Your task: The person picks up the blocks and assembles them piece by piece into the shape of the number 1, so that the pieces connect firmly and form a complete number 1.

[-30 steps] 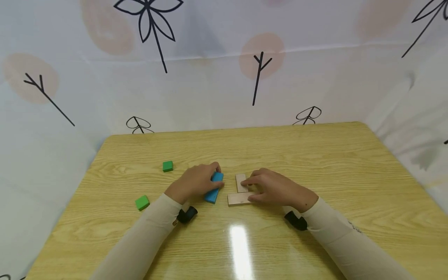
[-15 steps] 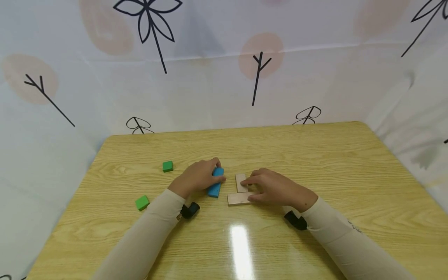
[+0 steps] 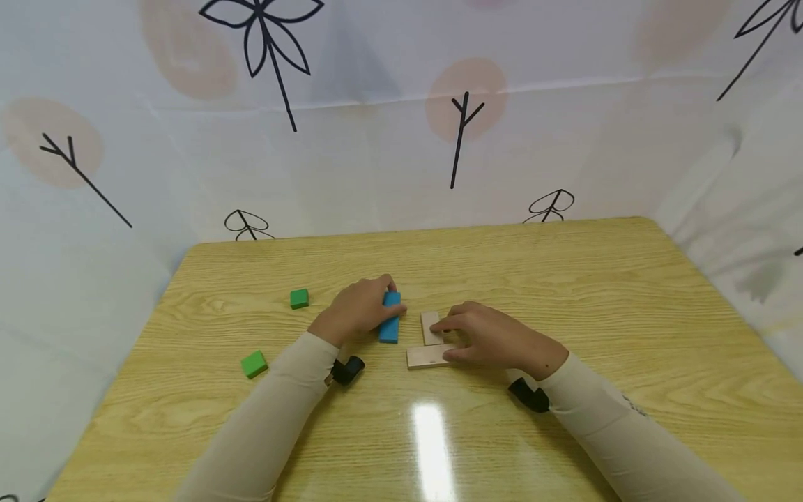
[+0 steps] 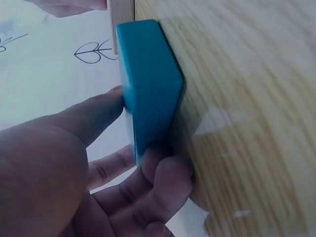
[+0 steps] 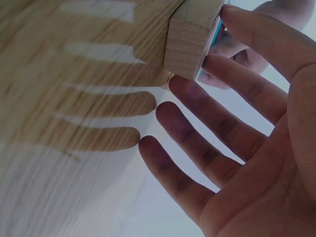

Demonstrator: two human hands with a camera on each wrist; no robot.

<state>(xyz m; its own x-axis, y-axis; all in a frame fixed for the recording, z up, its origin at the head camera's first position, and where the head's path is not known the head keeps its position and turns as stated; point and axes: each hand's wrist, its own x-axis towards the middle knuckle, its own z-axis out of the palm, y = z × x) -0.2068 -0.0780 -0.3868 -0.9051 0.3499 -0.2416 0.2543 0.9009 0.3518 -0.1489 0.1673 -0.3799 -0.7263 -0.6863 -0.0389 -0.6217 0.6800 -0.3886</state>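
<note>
My left hand (image 3: 357, 308) grips a flat blue block (image 3: 390, 322) at its sides, thumb on the near-right side and fingers curled at the far-left end. In the left wrist view the blue block (image 4: 145, 64) lies at or close to the tabletop. To its right lie two plain wooden blocks. The shorter one (image 3: 429, 319) points away from the person, and the longer one (image 3: 424, 358) lies crosswise at its near end. My right hand (image 3: 492, 339) rests over them, forefinger on the shorter block and thumb on the longer. Its fingers (image 5: 207, 118) are nearly straight in the right wrist view.
Two small green blocks lie at the left of the wooden table (image 3: 564, 279): one farther back (image 3: 299, 298), one nearer (image 3: 254, 364). A patterned white cloth (image 3: 376, 160) hangs behind the table and along its sides.
The left hand has slid the blue block away from the person and slightly right, turning it straighter. The right hand and the wooden blocks have stayed in place.
</note>
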